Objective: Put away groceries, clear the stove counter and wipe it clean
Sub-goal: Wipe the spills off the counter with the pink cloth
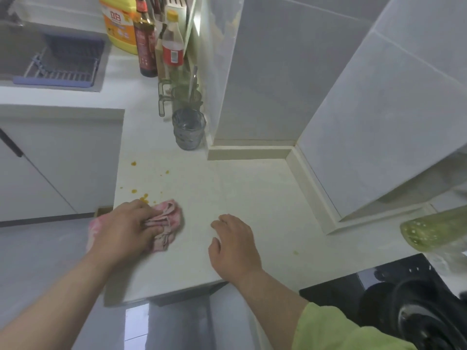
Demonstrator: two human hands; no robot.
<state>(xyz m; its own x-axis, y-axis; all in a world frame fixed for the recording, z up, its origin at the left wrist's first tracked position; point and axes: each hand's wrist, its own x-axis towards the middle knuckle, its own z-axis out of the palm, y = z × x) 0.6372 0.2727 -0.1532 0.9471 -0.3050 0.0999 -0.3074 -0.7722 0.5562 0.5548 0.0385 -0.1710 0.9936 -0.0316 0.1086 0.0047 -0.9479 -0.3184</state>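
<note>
On white counter (252,198), orange spatters (144,197)

Your two arms enter from the bottom edge. Your left hand (121,231) and forearm are bare, with no sleeve, watch or ring showing. Your right hand (236,246) is bare too, and a loose light-green sleeve (336,329) covers that arm from above the wrist.

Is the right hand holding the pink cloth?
No. The pink cloth is bunched under the left hand near the yellow spots, while the right hand rests open and empty on the counter.
</note>
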